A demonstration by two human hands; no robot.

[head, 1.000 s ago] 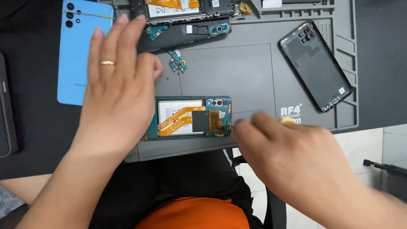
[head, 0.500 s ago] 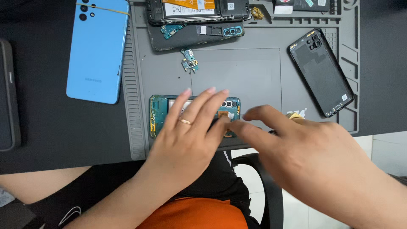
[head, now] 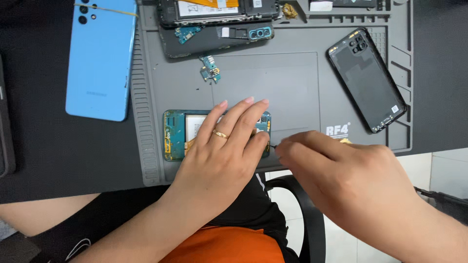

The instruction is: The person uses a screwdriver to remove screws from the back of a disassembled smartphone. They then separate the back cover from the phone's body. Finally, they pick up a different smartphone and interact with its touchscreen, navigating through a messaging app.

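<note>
Head view: left hand [head: 222, 156] fingers flat on opened teal phone [head: 176, 134]; right hand [head: 351, 180] fingers pinched, contents unclear.

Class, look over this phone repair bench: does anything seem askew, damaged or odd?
Little stands out. The black back cover lies slanted across the grey mat, and a small loose circuit board lies by itself mid-mat. The left hand rests on the opened phone, which has its back off.
</note>
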